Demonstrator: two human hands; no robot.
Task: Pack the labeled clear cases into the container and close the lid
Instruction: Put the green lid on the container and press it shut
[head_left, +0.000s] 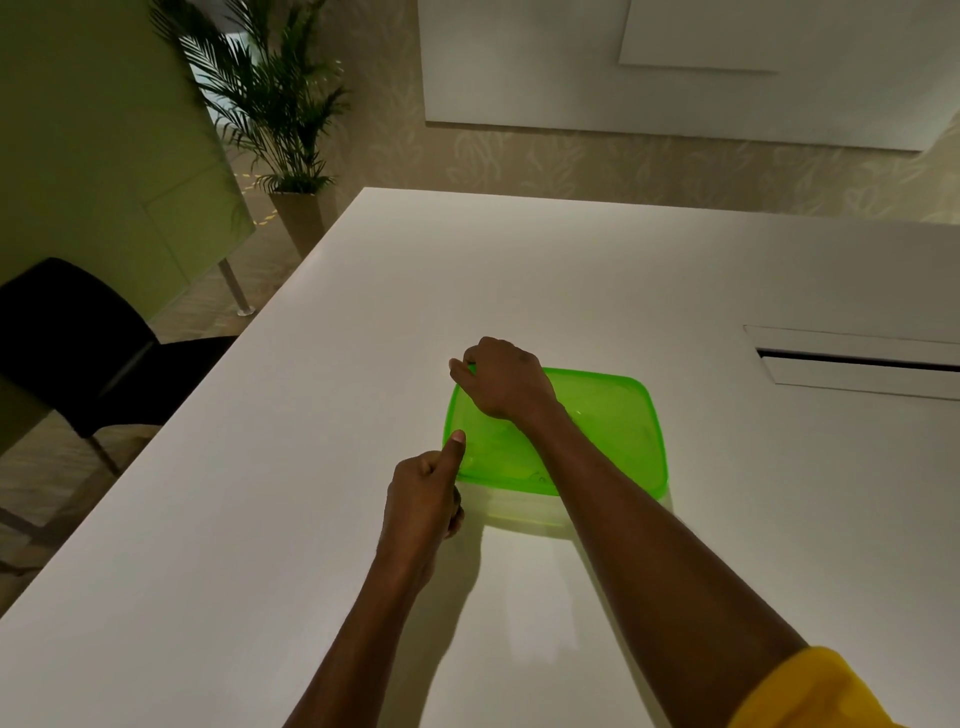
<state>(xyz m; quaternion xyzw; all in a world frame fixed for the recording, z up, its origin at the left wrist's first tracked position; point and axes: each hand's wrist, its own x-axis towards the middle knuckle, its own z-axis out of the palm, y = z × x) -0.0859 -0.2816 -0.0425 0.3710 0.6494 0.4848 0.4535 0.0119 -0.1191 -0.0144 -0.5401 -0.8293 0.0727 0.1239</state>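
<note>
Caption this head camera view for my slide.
Left hand and right hand hold a translucent green plastic lid on its container on a white table.

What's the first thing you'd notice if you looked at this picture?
The bright green lid sits on its container in the middle of the white table. Both hands are at its left side: the right hand grips the far-left corner, and the left hand presses its thumb on the near-left edge. A potted palm stands on the floor at the back left.
</note>
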